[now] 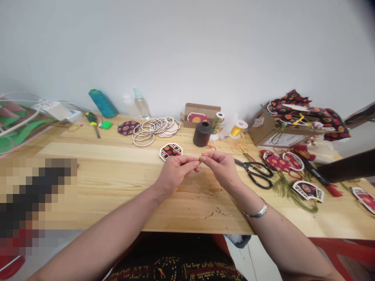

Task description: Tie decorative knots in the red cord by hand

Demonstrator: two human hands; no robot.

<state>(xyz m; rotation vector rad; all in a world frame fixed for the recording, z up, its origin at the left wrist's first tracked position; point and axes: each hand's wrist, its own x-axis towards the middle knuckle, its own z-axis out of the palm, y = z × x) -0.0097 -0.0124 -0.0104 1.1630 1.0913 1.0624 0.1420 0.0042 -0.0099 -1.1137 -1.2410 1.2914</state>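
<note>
Above the middle of the table, my left hand (178, 170) and my right hand (219, 166) meet fingertip to fingertip. Both are closed in a pinch on a thin red thread (200, 159), of which only a tiny bit shows between the fingers. Just beyond my left hand lies an octagonal patterned ornament (170, 150) with a pale cut-out frame, partly covered by that hand. Black-handled scissors (258, 173) rest to the right of my right hand, blades pointing toward it. A dark thread cone (202, 134) stands behind the hands.
Pale wooden frames (155, 129) are piled at the back. A yellow thread spool (238, 128) and a green thread spool (217, 123) stand near a cardboard box (263, 130). Tasselled ornaments (307, 191) cover the right side. A screwdriver (93, 124) and a teal cone (102, 103) are at left.
</note>
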